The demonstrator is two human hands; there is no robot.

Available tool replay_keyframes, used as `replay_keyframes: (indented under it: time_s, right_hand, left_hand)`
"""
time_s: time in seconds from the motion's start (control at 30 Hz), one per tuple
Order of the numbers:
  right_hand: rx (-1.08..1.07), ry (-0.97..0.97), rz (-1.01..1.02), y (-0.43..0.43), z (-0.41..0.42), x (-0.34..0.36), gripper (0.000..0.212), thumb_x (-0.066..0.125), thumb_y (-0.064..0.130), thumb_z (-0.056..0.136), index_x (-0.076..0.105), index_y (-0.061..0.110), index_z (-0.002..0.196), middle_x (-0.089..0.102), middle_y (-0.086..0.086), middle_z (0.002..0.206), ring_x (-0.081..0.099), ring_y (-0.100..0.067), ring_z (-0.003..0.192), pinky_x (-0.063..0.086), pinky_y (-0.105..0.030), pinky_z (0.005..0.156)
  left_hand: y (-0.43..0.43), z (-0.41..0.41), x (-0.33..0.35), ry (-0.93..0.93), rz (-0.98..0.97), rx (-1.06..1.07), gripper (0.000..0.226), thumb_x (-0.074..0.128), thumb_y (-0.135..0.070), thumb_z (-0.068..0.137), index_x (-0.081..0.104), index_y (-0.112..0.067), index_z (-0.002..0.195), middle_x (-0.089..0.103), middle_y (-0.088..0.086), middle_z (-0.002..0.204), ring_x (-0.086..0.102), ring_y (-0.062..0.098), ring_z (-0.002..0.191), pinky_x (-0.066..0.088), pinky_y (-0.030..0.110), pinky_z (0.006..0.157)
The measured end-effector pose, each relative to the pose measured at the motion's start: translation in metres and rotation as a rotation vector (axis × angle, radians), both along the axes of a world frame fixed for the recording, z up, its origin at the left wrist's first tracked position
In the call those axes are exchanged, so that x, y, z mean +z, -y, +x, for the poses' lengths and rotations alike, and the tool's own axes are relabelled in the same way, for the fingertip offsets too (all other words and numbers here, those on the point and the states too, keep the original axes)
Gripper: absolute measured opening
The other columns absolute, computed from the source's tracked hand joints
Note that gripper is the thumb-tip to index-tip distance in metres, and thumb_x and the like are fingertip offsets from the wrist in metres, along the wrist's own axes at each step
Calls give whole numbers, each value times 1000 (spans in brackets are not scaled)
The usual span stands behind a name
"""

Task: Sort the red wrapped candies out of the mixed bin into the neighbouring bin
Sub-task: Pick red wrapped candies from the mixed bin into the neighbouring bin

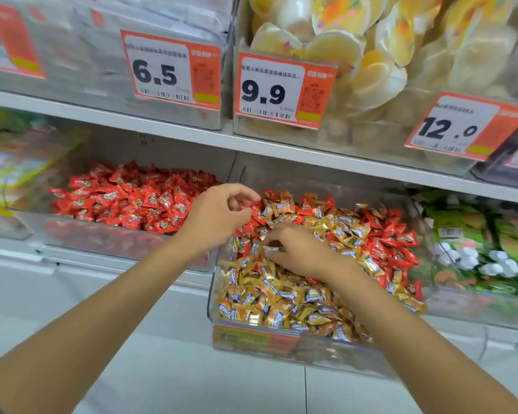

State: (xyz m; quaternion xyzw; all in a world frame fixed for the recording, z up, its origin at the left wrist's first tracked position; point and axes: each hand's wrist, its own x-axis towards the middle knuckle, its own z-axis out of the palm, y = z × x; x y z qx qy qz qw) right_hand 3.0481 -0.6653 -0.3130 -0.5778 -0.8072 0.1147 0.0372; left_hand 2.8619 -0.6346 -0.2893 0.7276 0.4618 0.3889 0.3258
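The mixed bin (281, 346) is a clear tub pulled out from the lower shelf, full of gold wrapped candies (281, 306) with red wrapped candies (392, 249) mostly along its back and right side. Left of it, the neighbouring bin (102, 242) holds only red candies (126, 198). My left hand (219, 215) hovers over the mixed bin's back left corner with fingers curled, pinching a red candy (242, 205). My right hand (299, 249) lies in the middle of the mixed pile, its fingers and thumb curled round a gold candy (271, 249).
A white shelf board (281, 150) runs just above the bins, carrying clear tubs of yellow jelly cups (356, 49) and orange price tags (284, 88). Green packets (476, 249) fill the bin to the right. White floor tiles (192, 383) lie below.
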Motion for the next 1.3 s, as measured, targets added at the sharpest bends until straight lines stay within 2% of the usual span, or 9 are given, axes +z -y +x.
replay_keyframes:
  time_s: [0.17,0.4,0.57,0.7,0.93,1.0,1.1,1.2,1.3]
  right_hand:
    - [-139,-184,-13,8,38,20,17,57,33,97,58,18,105,58,6,89,51,-5,72,37,-20,61]
    - [-237,-22,176,17,64,32,30,59,7,86,62,24,111,53,0,119,49,-19,113,39,-37,102]
    - [-96,-102,98,14,26,6,41,63,40,90,60,25,128,57,-1,122,45,-20,117,36,-38,103]
    - [-146,-147,162,13,29,2,24,63,35,92,70,23,112,65,0,114,51,-21,111,37,-43,102]
    - [-413,-614,185,49,92,32,13,60,15,94,50,23,97,60,6,113,52,-5,62,45,-24,58]
    - [-412,-614,158,53,100,35,30,54,1,92,48,29,96,59,2,115,48,-9,50,42,-37,49]
    - [-358,-545,104,50,97,37,32,50,-4,88,56,27,98,54,1,116,55,-31,75,48,-46,69]
    - [-342,-462,102,33,79,28,7,63,21,90,66,25,95,51,0,106,54,-21,93,44,-35,84]
    - [-305,-167,146,9,56,11,33,68,50,84,72,22,100,52,-4,109,48,-21,107,40,-36,95]
  left_hand:
    - [-1,1,0,-17,-19,-1,22,68,-15,84,72,-34,94,45,-12,59,39,2,52,34,22,54]
    - [-1,-2,5,-73,4,-36,21,70,-17,84,70,-35,95,47,-10,59,40,7,50,34,23,52]
    - [1,1,10,-149,50,-37,21,72,-19,82,70,-35,95,54,-21,55,42,2,50,35,22,54]
    - [2,3,12,-200,88,-6,20,72,-21,81,70,-36,93,60,-29,64,47,1,54,36,22,57]
    - [33,51,24,-405,110,-330,13,77,-28,78,72,-33,90,68,-16,80,60,-2,70,46,18,67]
    - [41,72,9,-528,26,-434,21,78,-35,77,73,-28,96,68,-15,86,59,-1,74,46,21,69]
    - [39,78,-15,-615,-85,-426,33,81,-42,72,72,-23,98,59,-15,84,56,5,78,48,28,74]
    - [36,71,-22,-534,-116,-389,18,83,-30,73,73,-22,86,58,-15,74,51,-1,67,40,20,63]
    - [39,69,-21,-534,-139,-394,14,81,-24,76,72,-22,87,56,-15,70,50,0,61,36,15,56]
